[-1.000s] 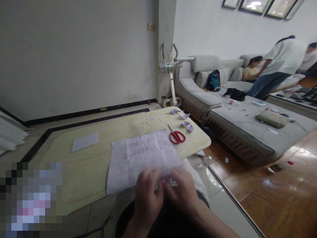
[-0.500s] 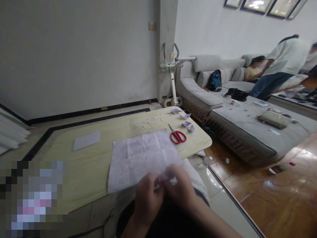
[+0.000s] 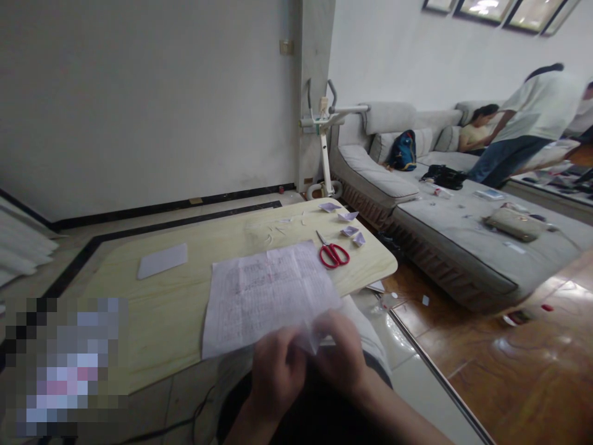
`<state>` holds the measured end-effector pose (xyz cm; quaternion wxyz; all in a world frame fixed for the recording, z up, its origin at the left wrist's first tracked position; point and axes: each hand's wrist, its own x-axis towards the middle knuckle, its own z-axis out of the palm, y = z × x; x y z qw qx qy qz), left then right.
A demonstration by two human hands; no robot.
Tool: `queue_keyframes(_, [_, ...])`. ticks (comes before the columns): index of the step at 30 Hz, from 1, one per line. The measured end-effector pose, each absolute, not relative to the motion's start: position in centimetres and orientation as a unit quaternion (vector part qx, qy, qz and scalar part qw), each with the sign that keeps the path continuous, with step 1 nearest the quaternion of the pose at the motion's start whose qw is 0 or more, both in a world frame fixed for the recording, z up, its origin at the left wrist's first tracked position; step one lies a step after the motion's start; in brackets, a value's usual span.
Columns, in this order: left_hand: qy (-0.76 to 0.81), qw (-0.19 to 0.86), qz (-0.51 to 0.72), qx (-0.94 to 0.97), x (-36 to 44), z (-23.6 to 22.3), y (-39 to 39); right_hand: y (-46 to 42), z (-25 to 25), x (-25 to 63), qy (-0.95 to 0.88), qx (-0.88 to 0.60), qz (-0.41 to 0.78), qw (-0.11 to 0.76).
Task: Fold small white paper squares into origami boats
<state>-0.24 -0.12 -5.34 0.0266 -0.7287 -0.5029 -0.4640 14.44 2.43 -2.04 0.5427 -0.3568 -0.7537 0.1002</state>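
Observation:
Close together over my lap, my left hand [image 3: 279, 364] and my right hand [image 3: 340, 349] both grip a small folded piece of paper [image 3: 309, 339]. Motion blurs it, and the fingers partly cover it. Just beyond them a large printed sheet of paper [image 3: 269, 290] with creases lies on the pale wooden table [image 3: 162, 321]. Red-handled scissors [image 3: 333, 252] rest to the right of the sheet, blades slightly apart. Several small folded paper boats [image 3: 348, 231] stand near the table's far right corner.
Thin paper scraps [image 3: 278, 231] lie behind the sheet, and a white paper stack [image 3: 163, 261] is at the left. A grey sofa [image 3: 463, 241] holds bags at the right. Two people are by the sofa, one standing [image 3: 532, 117]. An exercise machine [image 3: 324, 142] stands behind the table.
My fingers have shifted around the folded paper, and a pointed white part of it now shows between my hands. The things on the table have not moved.

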Motion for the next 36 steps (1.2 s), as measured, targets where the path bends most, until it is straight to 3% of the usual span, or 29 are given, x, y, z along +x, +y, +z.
queue_keyframes(12, [-0.495,-0.020,-0.490,-0.717,-0.6,-5.2,-0.8,2.0,-1.3,15.3,-0.780,-0.310,0.152,0.522])
queue_keyframes(16, [-0.487,-0.031,-0.510,-0.708,-0.7,-5.4,-0.6,1.7,-0.8,15.7,-0.760,-0.308,0.286,0.496])
queue_keyframes(21, [-0.470,0.014,-0.490,-0.734,-1.0,-5.3,-0.2,2.1,-0.4,15.5,-0.616,-0.414,0.457,0.490])
queue_keyframes(36, [-0.434,0.022,-0.460,-0.774,-1.1,-4.3,0.1,2.9,-0.1,15.3,-0.546,-0.414,0.558,0.468])
